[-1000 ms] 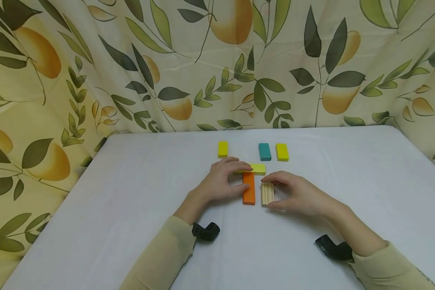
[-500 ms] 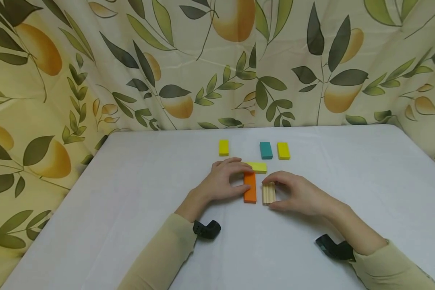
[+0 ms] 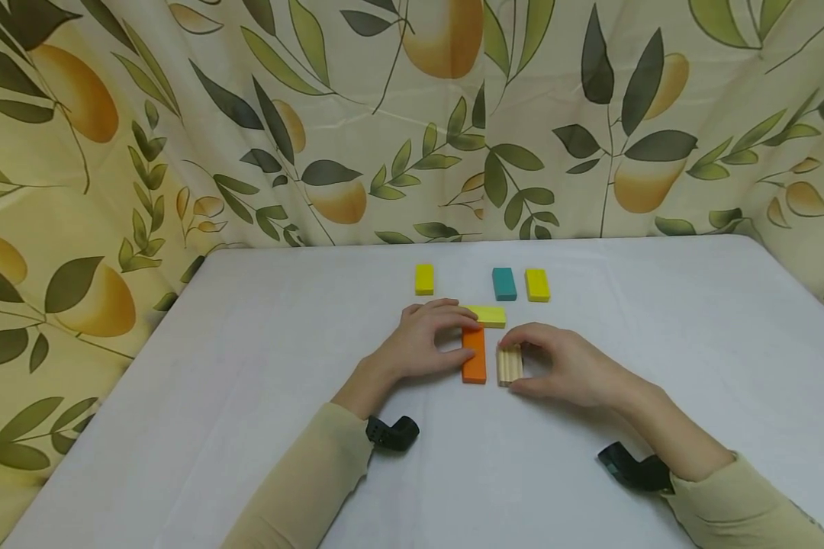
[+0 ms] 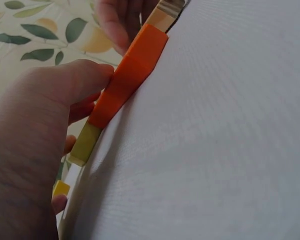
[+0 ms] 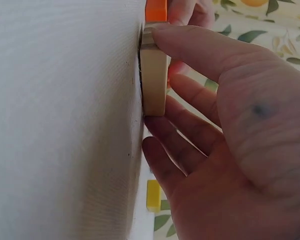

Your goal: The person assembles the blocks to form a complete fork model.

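An orange block (image 3: 474, 366) lies lengthwise on the white table, its far end against a yellow-green block (image 3: 491, 316) set crosswise. My left hand (image 3: 419, 343) holds the orange block between thumb and fingers; its fingers also cover the left end of the yellow-green one. Just to the right, my right hand (image 3: 580, 370) grips a plain wooden piece (image 3: 509, 369) by its near and far ends. Lengthwise stripes mark its top; whether it is one block or several thin ones, I cannot tell. In the head view a narrow gap separates it from the orange block.
Farther back on the table (image 3: 281, 320) lie a yellow block (image 3: 424, 280) at left, a teal block (image 3: 504, 284) and another yellow block (image 3: 538, 286) at right. A fruit-patterned cloth (image 3: 412, 206) hangs behind the table's far edge.
The head view has shifted very slightly. Both hands keep their holds, and the blocks stay in the same places relative to each other.
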{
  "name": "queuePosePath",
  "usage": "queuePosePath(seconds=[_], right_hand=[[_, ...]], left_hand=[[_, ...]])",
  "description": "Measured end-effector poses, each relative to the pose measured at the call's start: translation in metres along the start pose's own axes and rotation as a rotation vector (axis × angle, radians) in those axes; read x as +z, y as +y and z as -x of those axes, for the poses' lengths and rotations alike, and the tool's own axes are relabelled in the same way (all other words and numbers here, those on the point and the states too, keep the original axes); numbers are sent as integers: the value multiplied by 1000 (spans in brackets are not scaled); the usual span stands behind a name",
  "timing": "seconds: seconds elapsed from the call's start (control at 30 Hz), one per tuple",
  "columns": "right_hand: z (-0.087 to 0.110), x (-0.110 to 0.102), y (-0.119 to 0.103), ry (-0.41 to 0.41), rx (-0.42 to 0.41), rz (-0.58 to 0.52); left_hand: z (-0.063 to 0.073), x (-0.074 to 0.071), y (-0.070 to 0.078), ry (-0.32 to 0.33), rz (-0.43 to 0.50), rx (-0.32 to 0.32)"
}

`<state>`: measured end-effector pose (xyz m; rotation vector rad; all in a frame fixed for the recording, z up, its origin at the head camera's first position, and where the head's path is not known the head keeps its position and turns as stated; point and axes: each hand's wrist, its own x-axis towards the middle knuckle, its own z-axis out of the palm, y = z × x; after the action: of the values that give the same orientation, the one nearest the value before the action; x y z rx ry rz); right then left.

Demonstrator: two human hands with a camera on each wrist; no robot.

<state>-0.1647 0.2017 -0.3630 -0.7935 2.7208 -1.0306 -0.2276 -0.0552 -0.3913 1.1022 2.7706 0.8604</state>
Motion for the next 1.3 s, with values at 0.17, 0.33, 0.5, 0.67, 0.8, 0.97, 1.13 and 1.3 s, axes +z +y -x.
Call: queuePosePath(seconds=[0.17,0.33,0.5,0.67,0.8,0.97,1.13,1.3], right_hand=[[0,0,-2,11,4,1],[0,-1,-5,28,4,1],[0,0,-4,44,4,-9],[0,1,-5,49,2,-20],[0,1,-8,54,-11,-19],[-1,2,-11,64,-28,-12],[0,3,-15,65,-44,-20],[1,4,-18,60,-56,-33]], left_hand=[[0,0,-2,3,-9,4],[-1,0,-2,9,-3,19],[-2,1,-1,4,11,6],[-2,2,-2,3,17,3],[-1,1,-2,5,10,12],[-2,0,-2,4,13,14],[-2,-1,-1,6,13,13],[-2,-1,-1,12,16,21]])
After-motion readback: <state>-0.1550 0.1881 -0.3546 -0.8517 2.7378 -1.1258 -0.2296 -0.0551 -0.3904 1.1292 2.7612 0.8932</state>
